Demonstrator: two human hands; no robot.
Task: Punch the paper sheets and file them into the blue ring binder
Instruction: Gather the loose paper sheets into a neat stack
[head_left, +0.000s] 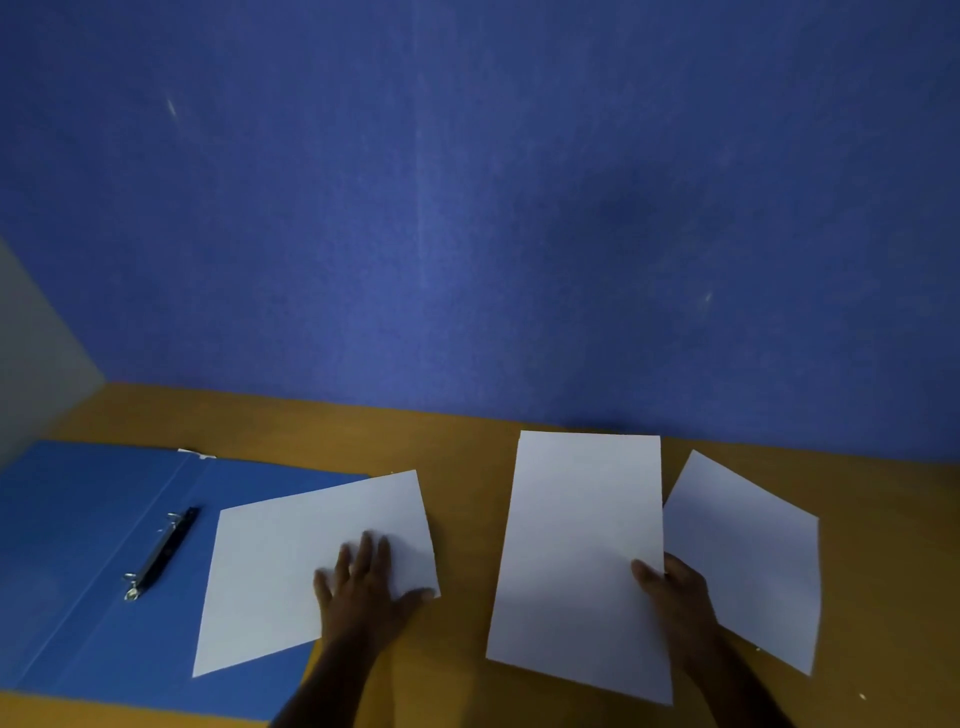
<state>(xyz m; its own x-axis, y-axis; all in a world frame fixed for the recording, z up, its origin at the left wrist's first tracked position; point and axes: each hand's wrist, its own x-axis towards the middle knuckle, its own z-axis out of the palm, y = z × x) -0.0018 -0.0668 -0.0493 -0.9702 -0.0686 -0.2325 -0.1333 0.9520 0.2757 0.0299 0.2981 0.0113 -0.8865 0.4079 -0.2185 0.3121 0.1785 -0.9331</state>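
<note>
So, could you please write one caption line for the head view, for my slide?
Left hand flat on a sheet overlapping the open blue ring binder; right hand grips a second sheet.

free: bare desk between sheets | blocked: open binder at left

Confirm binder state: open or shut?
Open. The blue ring binder lies flat with both covers spread, its ring mechanism exposed; one paper sheet overlaps its right cover.
</note>
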